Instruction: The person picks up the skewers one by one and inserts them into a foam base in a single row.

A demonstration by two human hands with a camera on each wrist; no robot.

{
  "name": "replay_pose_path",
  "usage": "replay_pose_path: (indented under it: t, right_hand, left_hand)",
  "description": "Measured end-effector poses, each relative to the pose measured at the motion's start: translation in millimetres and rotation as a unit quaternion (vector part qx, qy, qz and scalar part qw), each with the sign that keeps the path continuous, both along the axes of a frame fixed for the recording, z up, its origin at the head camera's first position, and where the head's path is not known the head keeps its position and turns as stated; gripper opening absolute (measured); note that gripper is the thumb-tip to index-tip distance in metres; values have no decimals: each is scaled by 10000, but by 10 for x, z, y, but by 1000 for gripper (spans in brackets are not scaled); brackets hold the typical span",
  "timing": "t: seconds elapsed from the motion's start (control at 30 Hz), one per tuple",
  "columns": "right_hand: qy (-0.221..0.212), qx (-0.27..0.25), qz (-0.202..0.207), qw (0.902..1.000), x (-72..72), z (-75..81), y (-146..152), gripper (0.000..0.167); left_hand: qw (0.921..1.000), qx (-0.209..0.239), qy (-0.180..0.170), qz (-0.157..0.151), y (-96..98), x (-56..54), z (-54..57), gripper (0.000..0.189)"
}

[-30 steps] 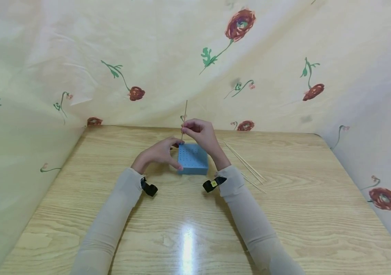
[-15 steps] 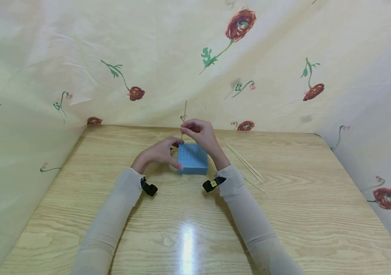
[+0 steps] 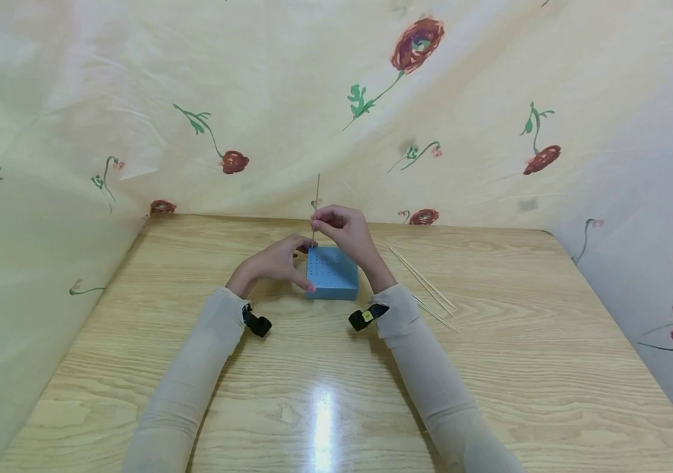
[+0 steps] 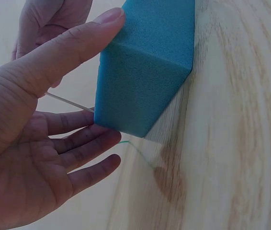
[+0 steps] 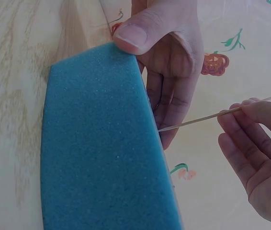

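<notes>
A blue foam block point(image 3: 333, 272) with rows of small holes in its top sits on the table. My left hand point(image 3: 276, 260) grips it from the left side, thumb at the near corner and fingers by the far corner. In the left wrist view the thumb point(image 4: 54, 52) presses on the block's edge. Between thumb and fingertips, my right hand point(image 3: 349, 234) pinches a thin wooden skewer point(image 3: 317, 194), nearly upright over the far left corner. The skewer's lower tip point(image 5: 164, 129) meets the holed face near the left fingers in the right wrist view.
To the right of the block, several loose skewers point(image 3: 421, 279) lie slantwise on the wood-grain table point(image 3: 519, 328). Behind the table's far edge hangs a cream flowered cloth point(image 3: 289, 98), which also covers both sides.
The skewer's top end has leaned slightly to the left, so it stands a little straighter. Both hands and the block have stayed almost in place.
</notes>
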State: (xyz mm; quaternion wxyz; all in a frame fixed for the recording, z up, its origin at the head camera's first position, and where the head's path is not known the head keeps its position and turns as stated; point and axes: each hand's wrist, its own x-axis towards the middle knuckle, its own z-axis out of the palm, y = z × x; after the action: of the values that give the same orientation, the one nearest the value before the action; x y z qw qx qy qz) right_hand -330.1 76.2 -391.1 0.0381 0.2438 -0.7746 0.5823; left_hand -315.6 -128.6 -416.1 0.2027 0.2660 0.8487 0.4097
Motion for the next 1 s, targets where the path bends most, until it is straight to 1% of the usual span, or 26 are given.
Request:
replay_pose_path:
  t: [0.27,0.43,0.63,0.83,1.0]
  right_hand:
    - [-117,84,-34,9999,27,-16,-43,19]
    - [-107,66,-75,9999,41,-25,-54,22]
    - [-35,3,-59,10000,55,-33,-57,20]
    - [-35,10,-184,9998,72,-7,-53,18]
    - [-57,59,-226,9997,71,-22,-52,20]
  left_hand:
    - [10000,27,12,-46,-35,34,-7,100]
    - [10000,52,-7,-15,-49,48,-19,100]
    - [9999,98,-56,-18,-52,49,-43,100]
    - [9999,104,23,-79,-51,44,-33,102]
    - [9999,60,79,-126,-47,46,-41,102]
